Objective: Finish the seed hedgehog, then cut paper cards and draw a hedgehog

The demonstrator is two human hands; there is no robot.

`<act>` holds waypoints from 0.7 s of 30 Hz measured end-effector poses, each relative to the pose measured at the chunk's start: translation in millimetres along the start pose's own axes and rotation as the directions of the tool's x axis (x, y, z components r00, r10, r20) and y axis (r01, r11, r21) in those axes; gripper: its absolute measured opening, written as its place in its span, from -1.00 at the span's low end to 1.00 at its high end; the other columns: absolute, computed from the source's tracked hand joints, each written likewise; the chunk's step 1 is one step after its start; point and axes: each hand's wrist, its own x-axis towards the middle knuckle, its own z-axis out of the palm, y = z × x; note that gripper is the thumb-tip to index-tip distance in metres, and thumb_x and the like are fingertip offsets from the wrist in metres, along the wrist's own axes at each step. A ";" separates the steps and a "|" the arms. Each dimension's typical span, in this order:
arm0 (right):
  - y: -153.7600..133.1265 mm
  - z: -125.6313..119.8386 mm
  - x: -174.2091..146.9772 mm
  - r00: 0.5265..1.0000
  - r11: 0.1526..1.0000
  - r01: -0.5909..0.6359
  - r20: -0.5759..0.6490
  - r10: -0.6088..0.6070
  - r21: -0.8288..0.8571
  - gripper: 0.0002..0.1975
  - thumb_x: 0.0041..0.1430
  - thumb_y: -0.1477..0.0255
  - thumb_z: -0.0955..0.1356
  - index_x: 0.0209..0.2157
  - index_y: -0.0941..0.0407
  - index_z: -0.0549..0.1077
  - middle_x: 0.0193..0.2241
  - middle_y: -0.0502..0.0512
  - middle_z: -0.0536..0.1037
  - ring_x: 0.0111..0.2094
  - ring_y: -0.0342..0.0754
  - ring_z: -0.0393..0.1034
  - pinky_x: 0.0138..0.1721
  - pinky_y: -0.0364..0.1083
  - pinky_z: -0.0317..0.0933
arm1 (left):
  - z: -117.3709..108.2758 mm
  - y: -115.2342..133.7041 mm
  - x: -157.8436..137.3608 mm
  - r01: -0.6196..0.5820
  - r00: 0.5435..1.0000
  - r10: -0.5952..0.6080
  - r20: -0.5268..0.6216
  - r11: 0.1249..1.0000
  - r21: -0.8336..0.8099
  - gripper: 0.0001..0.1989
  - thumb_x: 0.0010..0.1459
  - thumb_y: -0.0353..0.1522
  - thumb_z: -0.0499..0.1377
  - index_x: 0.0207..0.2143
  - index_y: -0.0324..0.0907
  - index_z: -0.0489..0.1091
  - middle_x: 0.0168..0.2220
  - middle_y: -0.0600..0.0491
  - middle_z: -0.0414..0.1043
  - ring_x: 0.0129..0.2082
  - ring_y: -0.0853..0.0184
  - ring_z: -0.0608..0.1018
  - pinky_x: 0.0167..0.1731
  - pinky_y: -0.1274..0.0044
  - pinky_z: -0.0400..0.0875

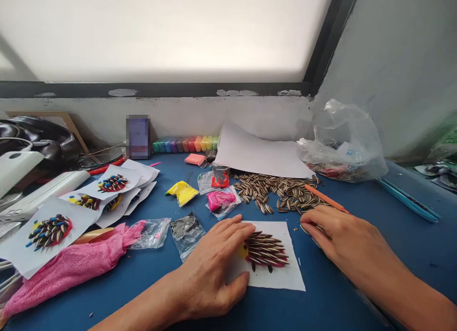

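Observation:
My left hand (217, 269) lies with fingers stretched over the left part of a white paper sheet (294, 278). On that sheet is a hedgehog figure (267, 250), with striped sunflower seeds as spines, a yellow clay face and small dark feet. My fingertips and thumb frame its face side. To the right of the paper, my right hand (339, 235) rests low over the blue table, thumb and fingers pinched together. Whatever sits in that pinch is too hidden to name. Beyond it spreads a pile of sunflower seeds (271, 188), with an orange stick-like tool (326, 199) beside the pile.
Finished-looking seed figures on paper (53, 231) overlap at left, above a pink cloth (78, 269). Yellow (182, 193), pink (221, 199) and black (185, 226) clay packets lie mid-table. Behind stand clay blocks (189, 144), a phone (138, 136), white paper (257, 150) and a plastic bag (342, 155).

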 end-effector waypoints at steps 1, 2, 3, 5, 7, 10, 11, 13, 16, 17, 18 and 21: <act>0.0 -0.3 7.6 0.998 0.999 -0.032 0.058 0.033 -0.017 -0.78 0.29 0.43 0.29 -0.39 0.02 0.54 -0.42 -0.02 0.60 -0.48 -0.03 0.52 -0.55 -0.08 0.25 | -0.5 0.6 0.6 0.003 1.000 -0.003 0.002 1.000 -0.003 -0.29 0.02 -0.43 0.12 0.28 -0.24 0.12 0.29 -0.13 0.24 0.37 0.06 0.16 0.32 0.08 0.12; -1.3 -0.5 15.4 0.992 0.997 -0.059 0.108 0.063 -0.043 -0.78 0.28 0.46 0.30 -0.40 0.03 0.54 -0.41 -0.01 0.60 -0.46 -0.02 0.52 -0.52 -0.08 0.27 | -0.7 0.9 1.0 0.006 1.000 -0.006 0.003 1.000 -0.005 -0.29 0.02 -0.42 0.12 0.27 -0.24 0.12 0.29 -0.13 0.24 0.37 0.06 0.16 0.32 0.08 0.12; -3.2 -0.6 23.1 0.987 0.995 -0.070 0.140 0.079 -0.069 -0.79 0.28 0.48 0.30 -0.38 0.03 0.56 -0.39 0.00 0.61 -0.43 -0.01 0.52 -0.49 -0.07 0.28 | -0.7 0.7 1.2 0.009 1.000 -0.009 0.005 1.000 -0.006 -0.29 0.02 -0.42 0.12 0.27 -0.24 0.12 0.30 -0.14 0.23 0.37 0.06 0.16 0.32 0.09 0.11; -7.7 -0.2 37.7 0.983 0.993 -0.062 0.166 0.078 -0.101 -0.75 0.29 0.51 0.28 -0.34 0.05 0.59 -0.35 0.04 0.62 -0.38 0.00 0.53 -0.44 -0.06 0.28 | -0.3 -0.1 1.3 0.016 1.000 -0.016 0.009 1.000 -0.008 -0.28 0.02 -0.42 0.12 0.28 -0.24 0.12 0.30 -0.15 0.22 0.37 0.06 0.15 0.32 0.08 0.10; -10.4 1.6 50.0 0.983 0.994 -0.031 0.177 0.050 -0.104 -0.73 0.30 0.54 0.28 -0.32 0.05 0.61 -0.31 0.06 0.61 -0.34 -0.01 0.53 -0.41 -0.08 0.28 | -0.1 -0.8 1.1 0.026 1.000 -0.026 0.014 1.000 -0.012 -0.28 0.02 -0.41 0.13 0.28 -0.25 0.12 0.31 -0.16 0.21 0.38 0.05 0.14 0.32 0.07 0.09; -10.2 6.4 63.3 0.979 0.995 0.036 0.203 -0.016 -0.095 -0.77 0.25 0.57 0.32 -0.31 0.05 0.62 -0.29 0.08 0.60 -0.29 -0.02 0.52 -0.37 -0.11 0.26 | -0.9 -0.7 1.2 0.039 0.999 -0.038 0.028 0.999 -0.016 -0.27 0.00 -0.41 0.13 0.28 -0.25 0.12 0.31 -0.15 0.21 0.38 0.05 0.14 0.32 0.07 0.09; -9.5 8.1 66.3 0.976 0.994 0.062 0.215 -0.040 -0.094 -0.79 0.23 0.59 0.34 -0.31 0.06 0.62 -0.29 0.08 0.59 -0.28 -0.02 0.51 -0.36 -0.11 0.25 | -1.2 -0.4 1.3 0.042 0.999 -0.042 0.034 0.999 -0.016 -0.26 0.00 -0.41 0.13 0.28 -0.24 0.11 0.31 -0.15 0.21 0.38 0.05 0.14 0.32 0.08 0.09; -8.2 11.0 70.6 0.967 0.989 0.116 0.236 -0.091 -0.094 -0.78 0.19 0.64 0.35 -0.34 0.08 0.60 -0.32 0.09 0.58 -0.26 -0.01 0.50 -0.35 -0.11 0.23 | -1.8 0.0 1.5 0.046 0.998 -0.045 0.043 0.999 -0.014 -0.26 0.00 -0.41 0.13 0.28 -0.23 0.11 0.31 -0.14 0.21 0.38 0.06 0.14 0.32 0.08 0.08; -8.1 12.4 73.0 0.951 0.974 0.205 0.256 -0.173 -0.101 -0.74 0.16 0.71 0.31 -0.41 0.12 0.56 -0.37 0.10 0.56 -0.31 -0.02 0.45 -0.34 -0.10 0.18 | -2.0 0.2 1.4 0.038 0.999 -0.038 0.036 0.999 -0.014 -0.26 0.00 -0.42 0.13 0.28 -0.22 0.10 0.31 -0.14 0.21 0.38 0.05 0.14 0.32 0.07 0.07; -8.4 12.2 73.2 0.946 0.967 0.230 0.257 -0.197 -0.106 -0.73 0.16 0.73 0.30 -0.42 0.13 0.54 -0.38 0.10 0.55 -0.32 -0.03 0.44 -0.35 -0.10 0.17 | -1.9 0.1 1.2 0.032 0.999 -0.032 0.028 0.999 -0.015 -0.26 0.00 -0.42 0.13 0.28 -0.21 0.10 0.31 -0.14 0.22 0.38 0.05 0.14 0.32 0.07 0.08; -8.7 11.9 73.3 0.942 0.961 0.252 0.256 -0.217 -0.111 -0.73 0.15 0.74 0.29 -0.42 0.14 0.53 -0.38 0.11 0.54 -0.34 -0.03 0.43 -0.35 -0.09 0.16 | -1.7 0.0 0.9 0.027 0.999 -0.026 0.022 1.000 -0.016 -0.26 0.00 -0.42 0.13 0.28 -0.20 0.10 0.31 -0.14 0.22 0.38 0.05 0.14 0.32 0.06 0.08; -8.4 11.5 74.2 0.933 0.948 0.295 0.249 -0.259 -0.120 -0.73 0.15 0.75 0.27 -0.40 0.16 0.51 -0.38 0.12 0.53 -0.34 -0.04 0.41 -0.37 -0.10 0.14 | -1.1 -0.1 0.0 0.012 1.000 -0.012 0.011 1.000 -0.014 -0.27 0.01 -0.42 0.12 0.29 -0.18 0.09 0.30 -0.14 0.22 0.37 0.04 0.15 0.30 0.06 0.11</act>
